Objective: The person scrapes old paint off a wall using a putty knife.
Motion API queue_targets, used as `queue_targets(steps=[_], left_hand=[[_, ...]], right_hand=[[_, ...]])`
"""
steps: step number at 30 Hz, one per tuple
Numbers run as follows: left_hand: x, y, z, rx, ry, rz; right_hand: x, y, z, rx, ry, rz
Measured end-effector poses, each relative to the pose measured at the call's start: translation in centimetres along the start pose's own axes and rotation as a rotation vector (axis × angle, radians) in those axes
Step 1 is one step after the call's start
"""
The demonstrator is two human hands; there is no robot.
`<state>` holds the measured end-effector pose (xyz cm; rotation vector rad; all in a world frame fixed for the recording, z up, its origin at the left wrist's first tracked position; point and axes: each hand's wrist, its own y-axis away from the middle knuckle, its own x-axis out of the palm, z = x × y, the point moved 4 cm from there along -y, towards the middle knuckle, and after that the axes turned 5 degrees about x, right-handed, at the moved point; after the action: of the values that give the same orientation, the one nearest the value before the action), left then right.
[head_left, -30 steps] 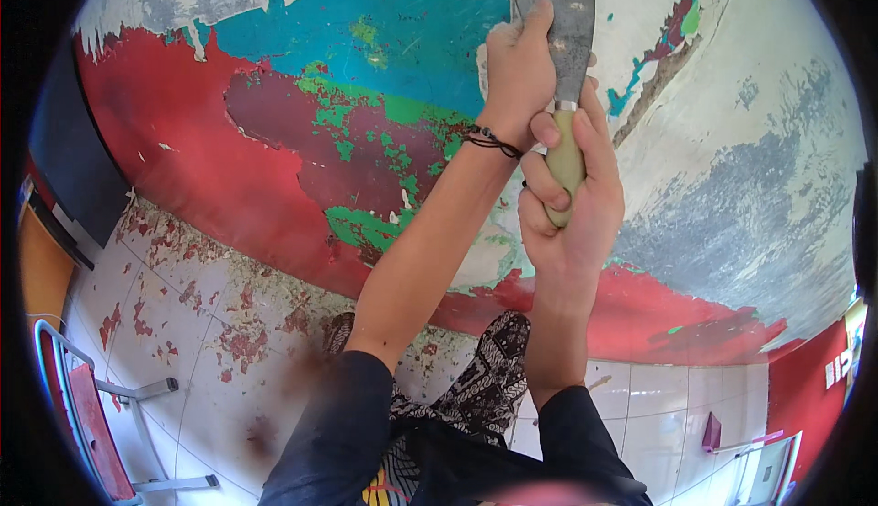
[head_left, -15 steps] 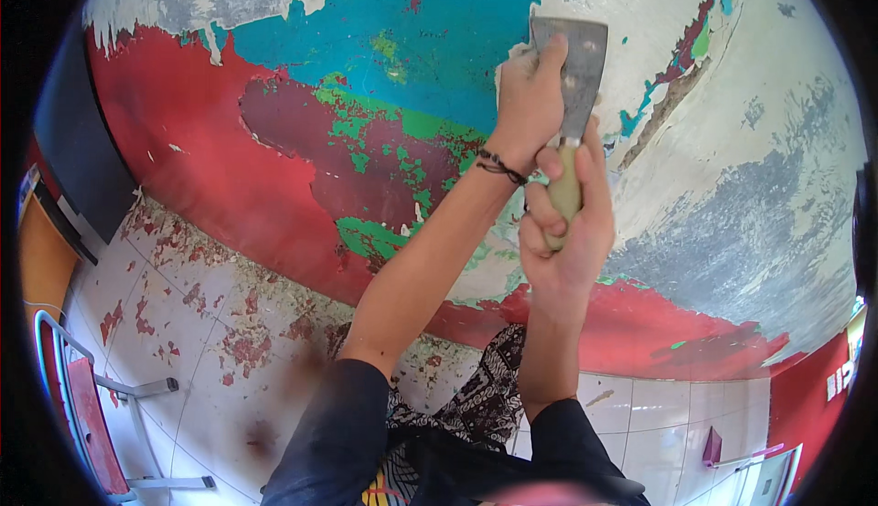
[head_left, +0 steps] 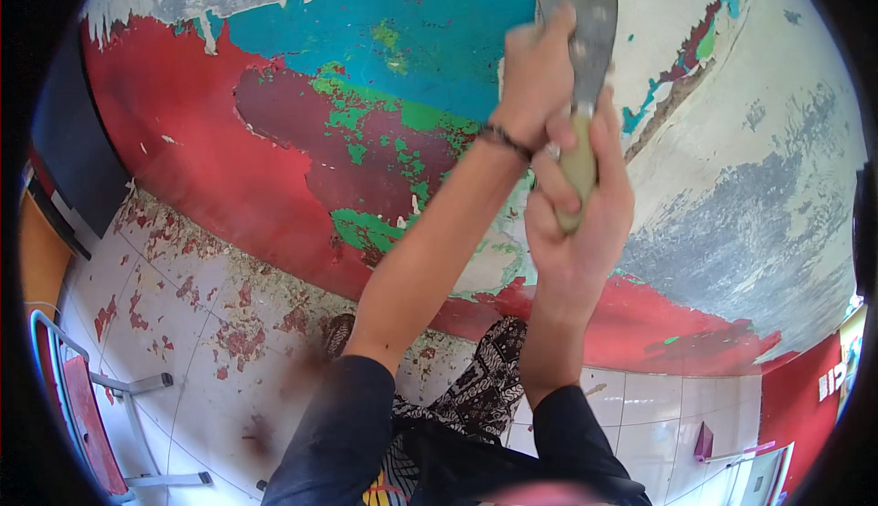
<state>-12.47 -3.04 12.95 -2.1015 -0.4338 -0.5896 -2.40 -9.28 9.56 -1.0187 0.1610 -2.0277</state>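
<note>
Peeling wall (head_left: 302,140) fills the view, and at one o'clock the scraper (head_left: 585,58) lies blade-flat on it, right hand (head_left: 576,232) clenching the handle, left hand (head_left: 535,81) pressing the blade for force.

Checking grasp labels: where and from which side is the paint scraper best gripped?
Probably by the pale handle, from below, as the right hand wraps it now. The paint scraper stands upright against the wall, flat metal blade at the top, so the rounded handle below gives a full fist hold. The left hand comes from the left and presses the blade's face.
</note>
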Motion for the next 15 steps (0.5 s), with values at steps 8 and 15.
queue_targets(steps=[8,15], left_hand=[[1.1,0.0,-0.5,-0.129,0.098,-0.025],[-0.7,-0.6,2.2,0.117,-0.195,0.014]], right_hand=[[-0.2,0.2,1.0,-0.002,0.009,-0.042],[-2.1,0.6,-0.4,-0.033,0.036,-0.101]])
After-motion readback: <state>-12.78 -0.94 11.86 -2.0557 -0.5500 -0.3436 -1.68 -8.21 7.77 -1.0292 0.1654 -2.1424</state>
